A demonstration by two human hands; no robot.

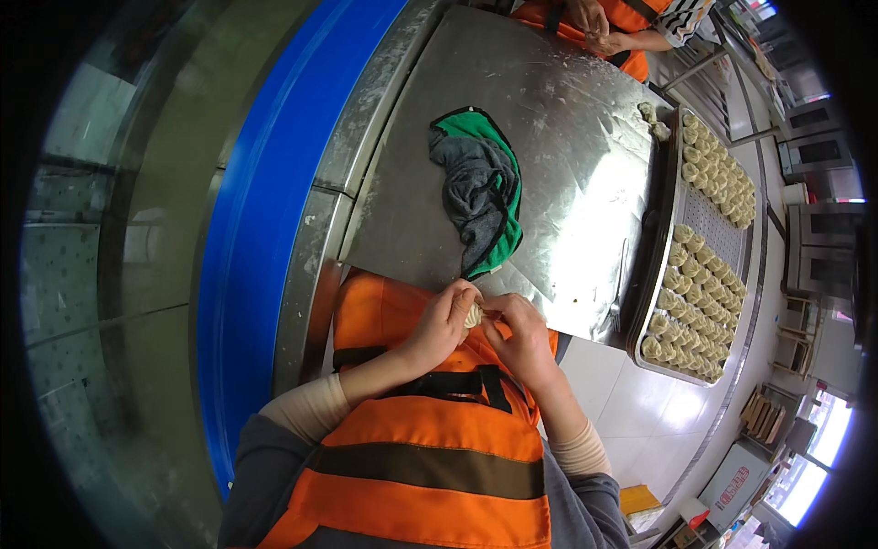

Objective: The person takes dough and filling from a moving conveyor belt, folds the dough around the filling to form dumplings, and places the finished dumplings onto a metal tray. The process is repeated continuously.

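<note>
A small pleated dumpling (473,317) is held between my two hands, just off the near edge of the steel table (393,201) and above my orange apron. My left hand (444,320) is closed round its left side. From the right, the bent fingers and thumb of my right hand (519,337) pinch its edge. Fingers cover part of the dumpling, and its underside is hidden. Beyond my hands, a crumpled grey and green cloth (480,188) lies on the table, its near tip close to my fingertips.
A perforated metal tray (716,220) with rows of dumplings stands along the table's right side. Some loose pieces of dough (654,121) lie near its far corner. A blue conveyor belt (261,215) runs along the left. Across the table, a person's hands (599,32) work close together.
</note>
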